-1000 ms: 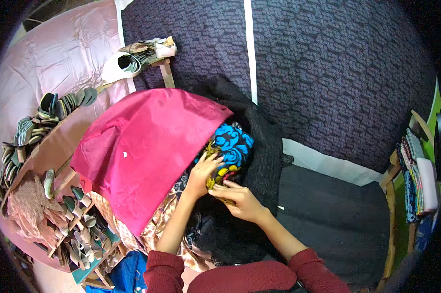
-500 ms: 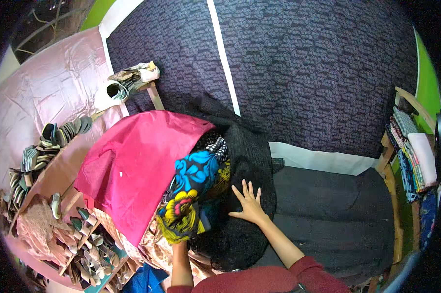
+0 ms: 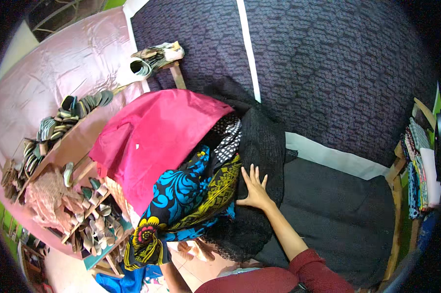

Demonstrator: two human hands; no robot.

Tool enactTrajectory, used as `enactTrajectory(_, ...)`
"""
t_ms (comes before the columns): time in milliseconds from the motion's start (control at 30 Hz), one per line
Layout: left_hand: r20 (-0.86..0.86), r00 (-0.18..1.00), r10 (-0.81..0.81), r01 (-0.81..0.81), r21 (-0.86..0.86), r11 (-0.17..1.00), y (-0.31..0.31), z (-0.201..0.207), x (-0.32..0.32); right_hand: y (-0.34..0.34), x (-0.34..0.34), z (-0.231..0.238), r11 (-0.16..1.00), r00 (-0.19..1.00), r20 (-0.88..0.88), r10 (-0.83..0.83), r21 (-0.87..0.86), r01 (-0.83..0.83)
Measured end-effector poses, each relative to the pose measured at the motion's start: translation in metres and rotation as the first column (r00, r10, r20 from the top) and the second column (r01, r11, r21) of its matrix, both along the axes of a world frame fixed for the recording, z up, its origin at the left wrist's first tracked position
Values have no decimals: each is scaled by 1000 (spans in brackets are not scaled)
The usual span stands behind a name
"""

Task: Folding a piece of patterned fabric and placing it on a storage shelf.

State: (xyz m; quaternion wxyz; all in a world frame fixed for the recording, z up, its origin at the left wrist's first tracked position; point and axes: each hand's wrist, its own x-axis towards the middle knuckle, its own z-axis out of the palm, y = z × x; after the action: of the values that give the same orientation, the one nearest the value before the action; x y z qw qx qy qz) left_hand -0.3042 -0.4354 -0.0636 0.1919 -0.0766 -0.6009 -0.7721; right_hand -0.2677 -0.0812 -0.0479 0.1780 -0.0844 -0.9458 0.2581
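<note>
A black cloth with blue, yellow and red floral print [image 3: 179, 193] stretches toward me from a heap of fabric. My left hand [image 3: 166, 266] grips its near end, where a red-and-yellow flower shows; most of the fingers are hidden behind the bunched folds. My right hand [image 3: 257, 192] lies with spread fingers on a black lace-edged cloth [image 3: 263, 139], pressing at the right of the heap. Bright pink fabric [image 3: 152, 134] covers the heap's left side. Between the pink and black pieces shows a black-and-white dotted cloth [image 3: 228, 144].
A dark grey covered surface [image 3: 337, 215] extends to the right. Folded cloths [image 3: 418, 168] hang on a wooden rail there. Shoe parts [image 3: 96, 229] and stacked soles [image 3: 59, 127] fill racks at the left. Blue cloth [image 3: 113, 283] lies low down near the tiled floor.
My left hand has pulled the printed cloth toward me and to the left, drawing more of it out of the heap. My right hand stays on the black cloth. The view has shifted.
</note>
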Motion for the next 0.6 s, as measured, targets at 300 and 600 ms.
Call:
enactTrajectory(300, 78, 965, 249, -222, -261, 940, -18, 31, 50, -100, -11, -3, 947, 905, -366, 219, -143, -287)
enactTrajectory(600, -25, 1000, -19, 8, -397, 918, -44, 61, 28, -180, 20, 24, 762, 843, -438, 313, -414, -498)
